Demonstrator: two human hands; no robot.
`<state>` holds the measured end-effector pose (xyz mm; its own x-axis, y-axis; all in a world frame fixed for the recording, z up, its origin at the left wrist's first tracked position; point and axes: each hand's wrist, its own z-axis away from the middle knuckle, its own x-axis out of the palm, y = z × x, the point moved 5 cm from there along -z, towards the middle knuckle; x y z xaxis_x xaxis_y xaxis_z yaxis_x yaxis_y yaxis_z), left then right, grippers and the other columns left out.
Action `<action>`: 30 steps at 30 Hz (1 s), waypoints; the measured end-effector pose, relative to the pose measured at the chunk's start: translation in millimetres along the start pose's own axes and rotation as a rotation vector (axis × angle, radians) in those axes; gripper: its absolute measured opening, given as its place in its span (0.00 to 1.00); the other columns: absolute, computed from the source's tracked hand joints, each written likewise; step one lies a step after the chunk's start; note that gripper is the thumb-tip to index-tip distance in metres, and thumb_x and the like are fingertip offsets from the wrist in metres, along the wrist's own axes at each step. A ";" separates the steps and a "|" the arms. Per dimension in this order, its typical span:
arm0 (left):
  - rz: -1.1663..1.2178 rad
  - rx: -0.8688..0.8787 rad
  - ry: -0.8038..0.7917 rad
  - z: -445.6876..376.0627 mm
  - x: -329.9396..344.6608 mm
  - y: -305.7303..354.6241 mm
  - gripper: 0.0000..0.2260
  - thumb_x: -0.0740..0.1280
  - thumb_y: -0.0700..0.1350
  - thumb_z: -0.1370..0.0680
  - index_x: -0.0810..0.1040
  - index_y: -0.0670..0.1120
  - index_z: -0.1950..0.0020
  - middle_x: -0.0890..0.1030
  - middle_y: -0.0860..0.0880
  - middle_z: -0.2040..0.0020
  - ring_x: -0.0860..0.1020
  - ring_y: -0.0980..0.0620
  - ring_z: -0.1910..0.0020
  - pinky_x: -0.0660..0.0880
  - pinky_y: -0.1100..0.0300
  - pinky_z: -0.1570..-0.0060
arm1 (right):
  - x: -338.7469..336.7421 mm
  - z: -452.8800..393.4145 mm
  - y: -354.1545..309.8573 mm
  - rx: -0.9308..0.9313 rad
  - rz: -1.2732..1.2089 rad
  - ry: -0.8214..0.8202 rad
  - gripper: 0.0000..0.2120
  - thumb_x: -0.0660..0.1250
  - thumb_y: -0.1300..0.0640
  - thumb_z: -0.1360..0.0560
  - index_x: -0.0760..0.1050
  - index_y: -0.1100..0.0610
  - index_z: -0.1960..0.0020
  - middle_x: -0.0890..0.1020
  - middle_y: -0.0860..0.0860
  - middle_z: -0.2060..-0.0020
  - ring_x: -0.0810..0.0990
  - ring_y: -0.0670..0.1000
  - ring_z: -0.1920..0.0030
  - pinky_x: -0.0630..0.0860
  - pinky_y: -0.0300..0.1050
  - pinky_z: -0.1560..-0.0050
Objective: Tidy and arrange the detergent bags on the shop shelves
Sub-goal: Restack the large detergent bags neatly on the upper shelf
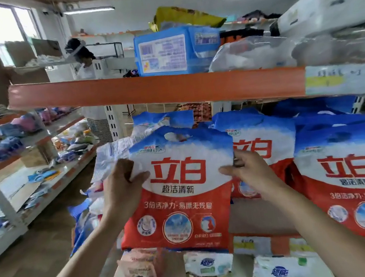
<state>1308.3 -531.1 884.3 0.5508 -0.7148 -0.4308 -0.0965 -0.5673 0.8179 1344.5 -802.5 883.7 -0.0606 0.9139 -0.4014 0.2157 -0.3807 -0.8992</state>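
Detergent bag [179,192] labelled 立白 超洁清新, left hand [123,188], right hand [248,171] gripping sides

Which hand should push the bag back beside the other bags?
Probably the left hand: it grips the held bag on its outer edge, away from the neighbouring bag; the right hand sits between them.

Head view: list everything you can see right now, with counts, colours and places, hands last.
Held detergent bag: one, blue, white and red, front of middle shelf.
Other matching detergent bags: at least three, behind and right.
Blue wrapped pack: one, top shelf.
Clear plastic bags: several, top shelf right.
Orange shelf edge: one, above the bags.
Small white pouches: at least two, lower shelf.
Pink pouch: one, lower shelf left.
Left hand: grips the held bag's left edge.
Right hand: grips its right edge.
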 end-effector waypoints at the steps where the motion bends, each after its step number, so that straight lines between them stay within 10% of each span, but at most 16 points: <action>1: 0.038 0.036 -0.035 0.7 11.7 9.7 0.11 0.73 0.41 0.28 0.71 0.44 0.58 0.76 0.44 0.62 0.75 0.44 0.62 0.70 0.53 0.64 | -17.6 1.6 3.2 0.010 0.011 0.049 0.10 0.70 0.63 0.27 0.78 0.56 0.46 0.83 0.45 0.56 0.80 0.36 0.62 0.77 0.34 0.57; 6: 0.268 0.151 -0.163 2.2 87.2 64.7 0.16 0.71 0.40 0.26 0.65 0.50 0.64 0.69 0.52 0.69 0.69 0.54 0.69 0.65 0.58 0.68 | -109.6 7.5 15.7 0.031 0.170 0.345 0.14 0.70 0.61 0.27 0.73 0.70 0.48 0.80 0.65 0.55 0.78 0.52 0.59 0.76 0.52 0.58; 10: 0.104 0.081 -0.356 5.4 149.9 61.5 0.12 0.68 0.42 0.24 0.72 0.42 0.43 0.80 0.49 0.52 0.77 0.52 0.57 0.67 0.71 0.66 | -134.8 23.3 52.8 0.151 0.260 0.403 0.08 0.67 0.62 0.25 0.75 0.61 0.46 0.81 0.55 0.51 0.81 0.54 0.53 0.79 0.54 0.53; 15: -0.247 0.097 -0.691 26.8 172.2 25.8 0.29 0.70 0.46 0.25 0.62 0.43 0.29 0.77 0.45 0.37 0.77 0.45 0.41 0.75 0.56 0.47 | -131.7 44.5 73.5 0.211 0.300 0.402 0.09 0.68 0.62 0.25 0.69 0.58 0.49 0.77 0.48 0.57 0.80 0.46 0.61 0.78 0.37 0.66; 24: -0.352 0.431 -0.420 22.9 122.5 43.3 0.14 0.67 0.41 0.25 0.69 0.42 0.41 0.73 0.45 0.45 0.74 0.44 0.45 0.70 0.56 0.50 | -32.0 26.9 44.2 -0.035 0.592 -0.069 0.11 0.66 0.56 0.23 0.75 0.55 0.42 0.81 0.48 0.46 0.79 0.46 0.48 0.78 0.42 0.48; 30: -0.347 0.398 -0.243 -28.1 39.0 11.6 0.10 0.68 0.39 0.25 0.77 0.44 0.44 0.74 0.46 0.43 0.74 0.46 0.45 0.72 0.55 0.47 | 32.8 3.2 5.9 -0.240 0.588 -0.156 0.07 0.65 0.59 0.23 0.76 0.56 0.46 0.80 0.49 0.54 0.78 0.47 0.55 0.75 0.39 0.55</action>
<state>1352.0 -554.1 887.7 0.4042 -0.5059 -0.7620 -0.2741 -0.8618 0.4268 1340.7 -775.2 864.7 -0.0032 0.5247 -0.8513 0.4670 -0.7520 -0.4653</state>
